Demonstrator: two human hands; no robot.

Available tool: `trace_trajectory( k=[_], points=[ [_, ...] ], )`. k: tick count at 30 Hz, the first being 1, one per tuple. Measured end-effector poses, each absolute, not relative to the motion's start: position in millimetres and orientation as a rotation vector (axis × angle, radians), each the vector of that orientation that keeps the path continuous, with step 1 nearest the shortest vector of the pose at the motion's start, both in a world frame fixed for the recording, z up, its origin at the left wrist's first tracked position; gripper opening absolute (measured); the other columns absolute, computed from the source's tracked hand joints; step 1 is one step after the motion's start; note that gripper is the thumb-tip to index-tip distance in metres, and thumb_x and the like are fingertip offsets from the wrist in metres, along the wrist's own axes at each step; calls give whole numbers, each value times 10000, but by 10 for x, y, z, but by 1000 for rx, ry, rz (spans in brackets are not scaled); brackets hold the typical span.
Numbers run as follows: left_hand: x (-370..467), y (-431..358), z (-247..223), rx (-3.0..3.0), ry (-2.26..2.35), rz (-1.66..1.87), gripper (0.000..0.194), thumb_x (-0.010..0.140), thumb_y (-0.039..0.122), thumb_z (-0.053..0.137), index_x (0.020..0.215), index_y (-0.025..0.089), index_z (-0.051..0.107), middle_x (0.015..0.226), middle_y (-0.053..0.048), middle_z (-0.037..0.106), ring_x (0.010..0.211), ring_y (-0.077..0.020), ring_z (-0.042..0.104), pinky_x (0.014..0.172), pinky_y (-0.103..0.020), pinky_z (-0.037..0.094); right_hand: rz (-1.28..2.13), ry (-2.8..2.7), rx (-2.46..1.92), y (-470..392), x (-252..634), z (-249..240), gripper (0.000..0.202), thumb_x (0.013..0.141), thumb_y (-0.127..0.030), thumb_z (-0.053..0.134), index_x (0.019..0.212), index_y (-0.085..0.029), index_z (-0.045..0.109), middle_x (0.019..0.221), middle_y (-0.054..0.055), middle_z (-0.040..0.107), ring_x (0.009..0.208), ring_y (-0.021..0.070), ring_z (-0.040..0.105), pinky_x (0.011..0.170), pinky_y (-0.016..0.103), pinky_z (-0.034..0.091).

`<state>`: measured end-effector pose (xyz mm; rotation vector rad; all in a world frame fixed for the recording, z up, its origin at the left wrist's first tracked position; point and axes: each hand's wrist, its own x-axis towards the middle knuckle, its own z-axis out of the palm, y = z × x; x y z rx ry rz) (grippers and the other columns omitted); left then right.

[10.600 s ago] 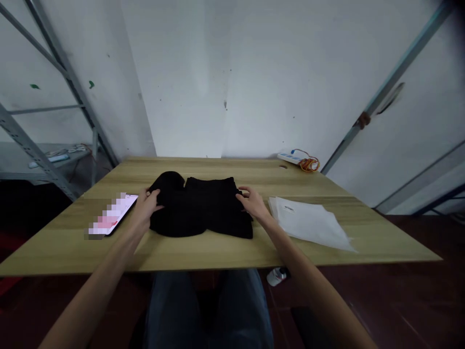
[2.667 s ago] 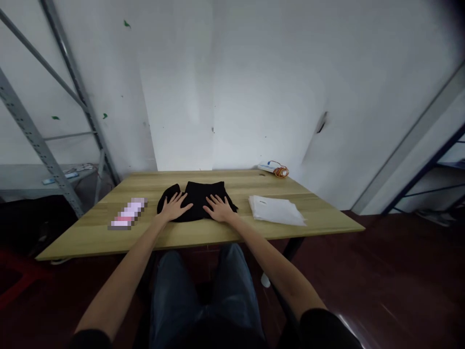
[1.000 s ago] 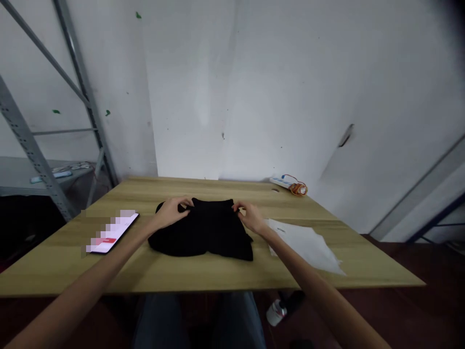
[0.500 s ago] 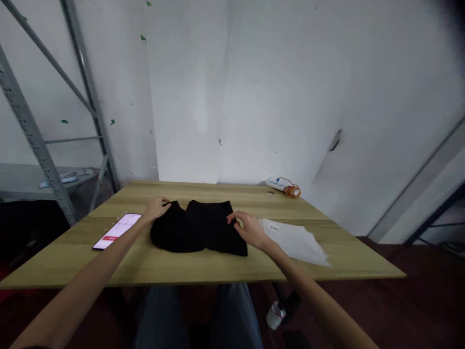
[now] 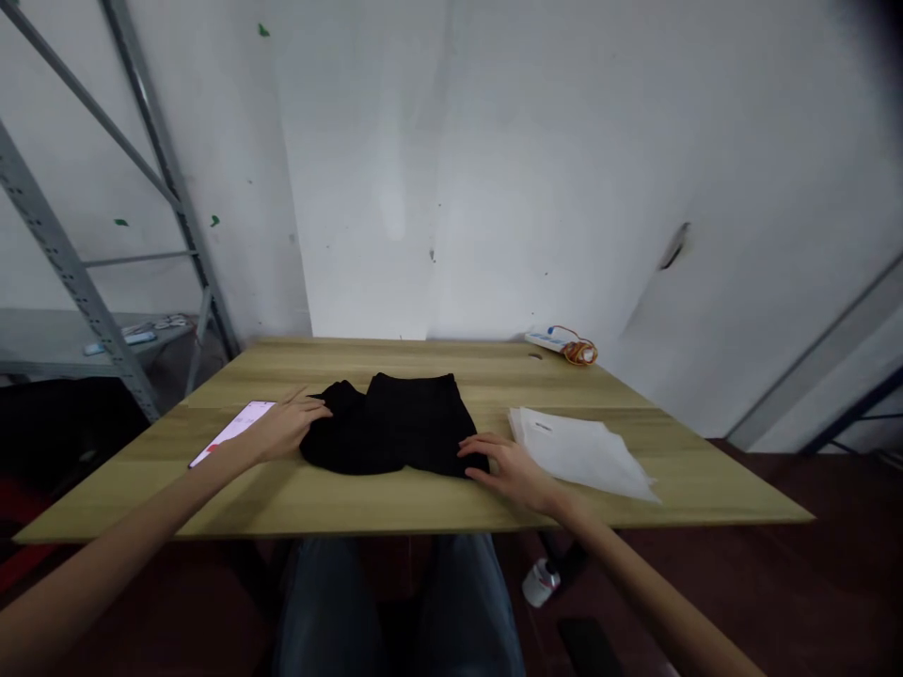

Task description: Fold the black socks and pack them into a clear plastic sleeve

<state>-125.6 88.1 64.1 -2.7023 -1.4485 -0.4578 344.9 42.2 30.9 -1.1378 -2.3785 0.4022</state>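
A black garment [image 5: 405,423], perhaps folded shorts or trousers, lies on the wooden table [image 5: 339,512]. Its upper left part is bunched, while the right part lies flatter. At the left edge, my left hand [image 5: 286,425] reaches over the cloth with fingers stretched out. My right hand [image 5: 512,470] rests by the lower right corner, its fingers apart and the tips touching the fabric. I see no cloth pinched in either hand.
White plastic bags [image 5: 582,449] with a small label lie right of the garment. A lit phone [image 5: 236,431] is partly behind my left forearm. At the back right sits a power strip [image 5: 546,340] with a coiled orange cord [image 5: 579,353]. A metal rack [image 5: 67,263] stands at left.
My right hand has moved down along the garment's right side to its lower corner. My left hand has come slightly lower at the left edge. The camera view has shifted a little.
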Motion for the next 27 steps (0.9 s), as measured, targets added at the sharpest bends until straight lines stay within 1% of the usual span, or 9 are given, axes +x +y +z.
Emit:
trace_trajectory(
  k=[3, 6, 8, 11, 14, 18, 23, 25, 27],
  points=[
    [-1293, 699, 659, -2692, -1446, -480, 489, 888, 283, 488, 1301, 376, 733, 1441, 9, 698, 1416, -240, 587, 1313, -463, 300, 395, -2339, -1131, 386, 3526, 279, 241, 977, -364, 691, 1203, -323, 763, 1351, 52, 734, 1297, 254, 664, 1157, 439, 492],
    [-1294, 593, 682, -2740, -1401, -425, 345, 917, 387, 534, 1165, 388, 773, 1370, 26, 739, 1407, -245, 595, 1325, -475, 265, 397, -2343, -1124, 336, 3587, 303, 252, 953, -398, 732, 1195, -339, 770, 1347, 43, 737, 1276, 255, 679, 1137, 430, 513],
    [-1291, 558, 689, -2764, -1385, -412, 283, 944, 448, 538, 1056, 375, 787, 1279, 21, 778, 1364, -248, 628, 1306, -466, 299, 377, -2348, -1127, 290, 3614, 325, 225, 948, -389, 736, 1163, -342, 784, 1324, 43, 749, 1255, 257, 690, 1115, 422, 527],
    [-1302, 545, 701, -2754, -1417, -486, 285, 969, 490, 531, 989, 358, 783, 1163, 7, 805, 1242, -250, 694, 1198, -423, 433, 303, -2328, -1133, 235, 3624, 354, 202, 995, -367, 661, 1137, -334, 801, 1225, 50, 783, 1171, 251, 721, 1060, 408, 553],
    [-1326, 578, 756, -2750, -1509, -552, 318, 967, 541, 547, 1000, 329, 782, 1082, -18, 802, 1066, -258, 732, 994, -379, 535, 241, -2255, -1175, 273, 3609, 386, 268, 1037, -389, 579, 1147, -311, 811, 1148, 61, 802, 1088, 257, 744, 1005, 409, 581],
    [-1343, 725, 933, -2823, -1693, -640, 416, 953, 607, 557, 1028, 269, 787, 1011, -40, 791, 941, -252, 709, 829, -328, 522, 338, -2029, -1298, 571, 3576, 425, 324, 1032, -395, 554, 1191, -267, 806, 1156, 63, 817, 1034, 262, 776, 907, 388, 628],
    [-1330, 1059, 1031, -2874, -1827, -699, 468, 918, 644, 574, 976, 228, 782, 912, -44, 780, 827, -226, 666, 745, -300, 470, 510, -1952, -1525, 1046, 3471, 462, 258, 967, -272, 622, 1137, -206, 805, 1014, 71, 839, 941, 250, 801, 859, 342, 621],
    [-1315, 1155, 967, -2797, -1828, -743, 481, 899, 658, 591, 963, 215, 766, 864, -53, 761, 793, -225, 649, 734, -308, 463, 501, -1974, -1624, 1117, 3395, 496, 231, 956, -236, 638, 1116, -192, 798, 1045, 82, 834, 944, 245, 799, 849, 327, 613],
    [-1293, 1172, 878, -2733, -1813, -795, 491, 910, 663, 571, 979, 212, 753, 829, -52, 738, 758, -221, 631, 734, -320, 468, 346, -1968, -1700, 1085, 3287, 543, 242, 963, -230, 638, 1152, -190, 784, 1152, 100, 812, 997, 255, 788, 889, 346, 604]
  ],
)
